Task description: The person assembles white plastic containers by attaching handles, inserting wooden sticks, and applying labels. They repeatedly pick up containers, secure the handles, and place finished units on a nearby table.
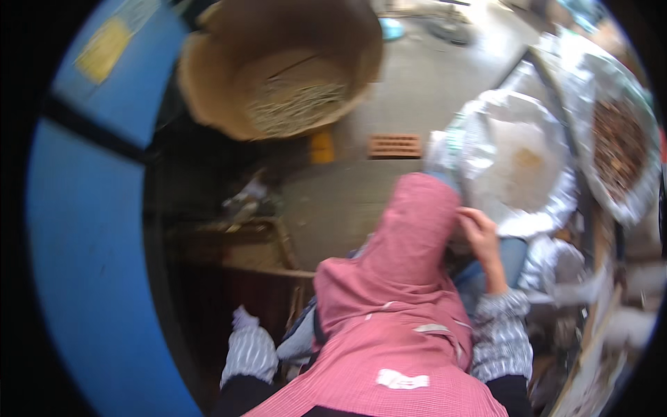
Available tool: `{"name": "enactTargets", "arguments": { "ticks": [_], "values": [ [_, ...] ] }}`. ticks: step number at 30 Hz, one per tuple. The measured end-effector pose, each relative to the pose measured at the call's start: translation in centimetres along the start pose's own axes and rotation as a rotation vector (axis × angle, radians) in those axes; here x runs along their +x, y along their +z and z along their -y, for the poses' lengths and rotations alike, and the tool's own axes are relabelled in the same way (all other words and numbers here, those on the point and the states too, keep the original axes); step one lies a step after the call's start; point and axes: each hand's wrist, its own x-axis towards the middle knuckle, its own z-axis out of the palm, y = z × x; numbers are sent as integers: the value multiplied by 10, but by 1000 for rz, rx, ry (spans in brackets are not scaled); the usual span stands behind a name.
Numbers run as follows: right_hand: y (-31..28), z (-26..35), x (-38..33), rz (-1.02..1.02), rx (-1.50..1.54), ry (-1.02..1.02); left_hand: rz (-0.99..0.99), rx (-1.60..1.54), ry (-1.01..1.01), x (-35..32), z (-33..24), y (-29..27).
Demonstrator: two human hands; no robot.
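My right hand [482, 243] is beside my right knee, fingers bent and drawn together at the edge of the pink apron [417, 229], which covers my lap. Its fingertips look closed on the cloth, though blur softens them. On the left, a grey-white patterned sleeve cover [250, 353] ends in a small pale purple tip. My left hand [243, 318] is barely visible there, and its fingers cannot be made out. It is nearest to a dark wooden box [292, 271] with an open top. A matching sleeve cover [501, 330] wraps my right forearm.
A big brown tub [201, 90] with thin sticks inside stands ahead left. A perforated orange brick [394, 146] lies on the floor. To the right are a plastic-lined container [479, 115] and a lined bag of brown pieces [617, 149]. Blue metal panels [90, 243] border the left.
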Motion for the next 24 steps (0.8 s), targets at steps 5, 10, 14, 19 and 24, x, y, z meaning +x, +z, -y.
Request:
{"name": "enactTargets", "arguments": {
  "ticks": [5, 10, 14, 19, 24],
  "values": [
    [32, 16, 58, -98, -194, -379, -320, -466, 916, -38, -186, -21],
    [24, 27, 67, -33, -70, -217, -67, -580, 1417, -177, -348, -71],
    [41, 30, 55, 63, -180, -185, 32, -588, 1481, -188, -351, -82],
    [69, 48, 64, 143, -218, -174, 133, -668, 1459, -179, -342, -88],
    [92, 56, 73, 217, -264, -190, 265, -825, 1394, -168, -333, -95]
  ]
}}
